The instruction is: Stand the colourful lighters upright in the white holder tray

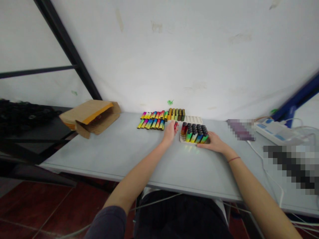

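Grey table [119, 149] against a stained white wall. Left hand [169, 132] pinches one red lighter [175, 125] upright, just beside the tray [183, 139], fingers closed on it. Right hand [213, 142] lies flat against the tray's near right corner, likely steadying it. Tray holds standing lighters [194, 132]. Loose lighters in rows [152, 120] behind left. Torn cardboard box [91, 117] far left.

A tray [182, 139] of upright lighters [194, 132] is set near the table's [124, 152] back edge; loose lighters [152, 120] are laid in rows to its left; a cardboard box [90, 117] is placed at the back left corner; a power strip [275, 131] is found towards the right edge.
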Demonstrator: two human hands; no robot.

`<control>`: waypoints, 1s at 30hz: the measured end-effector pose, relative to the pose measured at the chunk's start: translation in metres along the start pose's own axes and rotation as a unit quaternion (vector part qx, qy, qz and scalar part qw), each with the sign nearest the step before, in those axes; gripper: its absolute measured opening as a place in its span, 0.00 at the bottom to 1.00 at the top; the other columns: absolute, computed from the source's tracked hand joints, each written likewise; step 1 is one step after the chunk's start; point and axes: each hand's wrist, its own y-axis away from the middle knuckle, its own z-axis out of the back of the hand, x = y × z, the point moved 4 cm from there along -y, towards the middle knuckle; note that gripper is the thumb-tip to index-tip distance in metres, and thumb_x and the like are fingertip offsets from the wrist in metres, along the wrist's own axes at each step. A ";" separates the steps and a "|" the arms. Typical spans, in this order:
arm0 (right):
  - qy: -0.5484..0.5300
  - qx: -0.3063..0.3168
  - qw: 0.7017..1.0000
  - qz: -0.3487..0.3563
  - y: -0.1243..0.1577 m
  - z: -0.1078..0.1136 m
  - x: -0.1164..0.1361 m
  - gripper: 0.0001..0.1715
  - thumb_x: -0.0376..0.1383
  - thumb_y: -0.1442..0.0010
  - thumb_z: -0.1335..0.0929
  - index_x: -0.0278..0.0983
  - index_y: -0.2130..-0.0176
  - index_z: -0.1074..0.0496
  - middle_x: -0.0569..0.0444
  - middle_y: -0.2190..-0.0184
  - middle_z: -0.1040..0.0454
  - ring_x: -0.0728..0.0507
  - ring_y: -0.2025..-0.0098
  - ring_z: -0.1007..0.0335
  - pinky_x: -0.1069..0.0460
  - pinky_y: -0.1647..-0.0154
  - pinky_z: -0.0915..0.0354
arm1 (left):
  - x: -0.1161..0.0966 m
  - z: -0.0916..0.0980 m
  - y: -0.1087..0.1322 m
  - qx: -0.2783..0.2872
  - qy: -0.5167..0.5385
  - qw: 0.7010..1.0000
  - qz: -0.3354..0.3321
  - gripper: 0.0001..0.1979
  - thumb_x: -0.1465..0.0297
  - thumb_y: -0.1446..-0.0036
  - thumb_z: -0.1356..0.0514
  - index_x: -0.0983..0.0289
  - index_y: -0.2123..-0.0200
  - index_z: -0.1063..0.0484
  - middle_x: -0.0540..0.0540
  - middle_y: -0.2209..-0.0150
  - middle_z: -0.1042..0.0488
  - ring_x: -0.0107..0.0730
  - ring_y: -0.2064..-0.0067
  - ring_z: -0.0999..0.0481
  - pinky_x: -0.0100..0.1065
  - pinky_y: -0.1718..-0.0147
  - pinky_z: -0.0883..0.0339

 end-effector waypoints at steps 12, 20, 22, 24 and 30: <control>0.008 0.000 1.000 -0.004 0.000 0.000 0.001 0.35 0.61 0.49 0.22 0.41 0.52 0.18 0.45 0.54 0.14 0.26 0.48 0.20 0.35 0.45 0.25 | -0.032 0.004 0.003 0.119 -0.219 0.934 -0.257 0.06 0.66 0.43 0.31 0.60 0.63 0.17 0.55 0.62 0.22 0.37 0.60 0.25 0.37 0.49 0.31; 0.000 -0.007 1.000 -0.005 0.000 0.001 0.002 0.37 0.61 0.50 0.22 0.41 0.50 0.19 0.45 0.52 0.14 0.26 0.47 0.21 0.34 0.43 0.26 | -0.027 0.004 0.000 0.164 -0.258 0.926 -0.222 0.04 0.69 0.46 0.30 0.59 0.65 0.15 0.56 0.61 0.16 0.38 0.62 0.23 0.39 0.48 0.29; -0.001 -0.004 1.000 -0.006 0.000 0.001 0.003 0.37 0.61 0.50 0.22 0.41 0.50 0.18 0.46 0.52 0.14 0.26 0.47 0.21 0.35 0.43 0.26 | -0.025 0.005 -0.001 0.169 -0.261 0.924 -0.225 0.06 0.69 0.46 0.30 0.58 0.62 0.15 0.55 0.58 0.16 0.36 0.63 0.22 0.38 0.49 0.29; -0.002 -0.004 1.000 -0.007 0.000 0.001 0.002 0.37 0.61 0.50 0.21 0.41 0.50 0.18 0.45 0.52 0.14 0.26 0.47 0.21 0.35 0.43 0.26 | -0.022 0.006 -0.002 0.174 -0.253 0.924 -0.227 0.10 0.69 0.45 0.30 0.57 0.59 0.16 0.54 0.55 0.16 0.35 0.63 0.21 0.36 0.50 0.29; 0.002 -0.007 1.000 -0.008 0.001 0.000 0.001 0.37 0.61 0.50 0.22 0.40 0.50 0.18 0.45 0.52 0.14 0.26 0.48 0.20 0.35 0.45 0.25 | -0.023 0.006 0.000 0.169 -0.268 0.920 -0.232 0.08 0.69 0.45 0.29 0.56 0.60 0.19 0.51 0.61 0.17 0.35 0.63 0.20 0.34 0.52 0.30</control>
